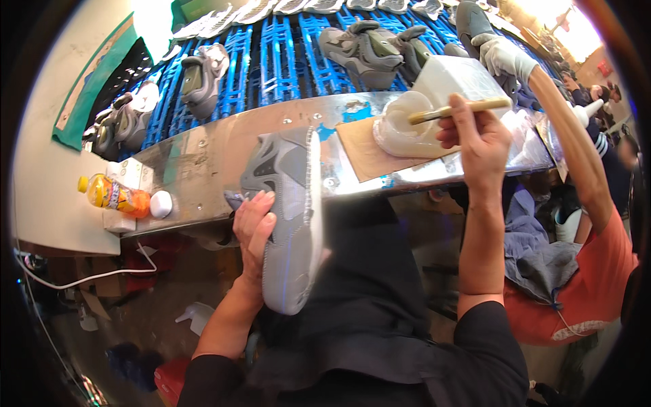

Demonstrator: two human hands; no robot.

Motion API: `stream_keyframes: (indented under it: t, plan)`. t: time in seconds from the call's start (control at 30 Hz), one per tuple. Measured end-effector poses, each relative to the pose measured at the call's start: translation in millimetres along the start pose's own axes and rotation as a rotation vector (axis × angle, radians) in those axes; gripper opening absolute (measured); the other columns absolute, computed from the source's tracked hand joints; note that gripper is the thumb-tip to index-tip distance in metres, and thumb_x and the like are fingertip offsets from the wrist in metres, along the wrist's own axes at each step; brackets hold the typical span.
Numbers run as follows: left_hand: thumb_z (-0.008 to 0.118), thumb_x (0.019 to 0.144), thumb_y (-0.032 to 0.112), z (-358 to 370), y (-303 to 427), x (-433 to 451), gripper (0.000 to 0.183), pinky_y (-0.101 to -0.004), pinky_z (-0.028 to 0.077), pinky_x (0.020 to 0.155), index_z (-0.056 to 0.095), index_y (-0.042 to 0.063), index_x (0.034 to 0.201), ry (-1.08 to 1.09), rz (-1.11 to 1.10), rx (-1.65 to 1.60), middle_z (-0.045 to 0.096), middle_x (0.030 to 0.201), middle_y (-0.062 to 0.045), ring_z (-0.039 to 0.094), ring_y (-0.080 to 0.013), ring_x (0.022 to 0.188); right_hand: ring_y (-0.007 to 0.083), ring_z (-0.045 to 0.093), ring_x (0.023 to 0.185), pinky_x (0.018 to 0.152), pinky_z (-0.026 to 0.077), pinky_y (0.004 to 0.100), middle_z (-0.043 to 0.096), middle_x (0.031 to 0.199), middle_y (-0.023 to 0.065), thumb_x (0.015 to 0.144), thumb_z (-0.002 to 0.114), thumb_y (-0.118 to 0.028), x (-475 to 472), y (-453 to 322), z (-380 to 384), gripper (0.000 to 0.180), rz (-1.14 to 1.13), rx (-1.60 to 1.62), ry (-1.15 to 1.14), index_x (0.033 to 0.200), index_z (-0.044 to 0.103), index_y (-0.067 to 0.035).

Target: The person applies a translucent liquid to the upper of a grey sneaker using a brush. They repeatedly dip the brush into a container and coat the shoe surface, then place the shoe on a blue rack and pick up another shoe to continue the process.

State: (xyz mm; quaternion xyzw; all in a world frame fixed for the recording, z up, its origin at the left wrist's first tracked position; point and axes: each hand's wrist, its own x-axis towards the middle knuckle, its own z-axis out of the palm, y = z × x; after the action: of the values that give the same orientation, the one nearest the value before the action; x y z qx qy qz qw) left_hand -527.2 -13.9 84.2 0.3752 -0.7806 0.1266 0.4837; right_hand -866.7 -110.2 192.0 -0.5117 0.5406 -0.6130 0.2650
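Observation:
My left hand point(253, 239) grips a grey shoe upper point(292, 219) by its opening, holding it on its side above my lap. A stitched seam runs along its pale lower edge, and the toe points towards me. In my right hand point(483, 137) is a brush with a pale wooden handle point(485, 105). Its bristles point(419, 118) are over the mouth of a white plastic container point(394, 127) cut open at the top; whether they touch the inside I cannot tell. The container stands on a piece of cardboard point(358, 147) on the metal-topped bench point(244, 137).
Beyond the bench, a blue roller conveyor point(277, 61) carries shoe uppers point(363, 53) and a row of white soles point(290, 6). An orange drink bottle point(119, 196) and a white-capped item point(160, 204) stand at left. A co-worker's gloved hand point(501, 56) reaches in from the right.

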Motion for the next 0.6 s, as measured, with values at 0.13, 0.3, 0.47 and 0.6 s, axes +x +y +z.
stream_keyframes:
  t: [0.13, 0.3, 0.47, 0.6]
  plan:
    - [0.093, 0.086, 0.054, -1, -8, -2, 0.098, -0.0593, 0.043, 0.121, 0.039, 0.004, 0.15, -0.025, 0.03, -0.004, 0.059, 0.147, -0.026, 0.062, -0.0436, 0.135, 0.0144, 0.076, 0.08, 0.075, 0.061, 0.0283, 0.079, 0.092, 0.0093, 0.113, 0.071, -0.018, -5, 0, -16, 0.028, -0.151, 0.08, -0.051, 0.128, 0.077, 0.005]
    - [0.096, 0.085, 0.048, -12, -16, 0, 0.099, -0.0609, 0.038, 0.125, 0.037, 0.006, 0.153, -0.172, 0.117, -0.007, 0.054, 0.153, -0.024, 0.058, -0.0426, 0.14, 0.0202, 0.078, 0.098, 0.089, 0.064, 0.0337, 0.079, 0.115, 0.0168, 0.118, 0.059, -0.016, -23, 17, -19, 0.035, -0.135, 0.32, -0.139, 0.145, 0.067, 0.005]
    - [0.071, 0.103, 0.016, -20, -33, 3, 0.043, -0.0551, 0.036, 0.13, 0.051, 0.014, 0.14, -0.283, 0.258, -0.039, 0.064, 0.153, -0.017, 0.063, -0.0363, 0.14, 0.0226, 0.075, 0.092, 0.083, 0.064, 0.0382, 0.077, 0.11, 0.0164, 0.117, 0.062, -0.022, -41, 42, -8, 0.039, 0.086, 0.748, -0.162, 0.147, 0.064, 0.003]
    - [0.068, 0.104, 0.011, -27, -45, 10, 0.04, -0.0535, 0.035, 0.131, 0.051, 0.019, 0.14, -0.372, 0.371, -0.004, 0.065, 0.152, -0.012, 0.062, -0.0332, 0.141, 0.017, 0.073, 0.079, 0.073, 0.061, 0.0316, 0.076, 0.098, 0.0125, 0.116, 0.065, -0.02, -53, 42, 24, 0.03, 0.175, 0.687, -0.246, 0.132, 0.07, 0.004]
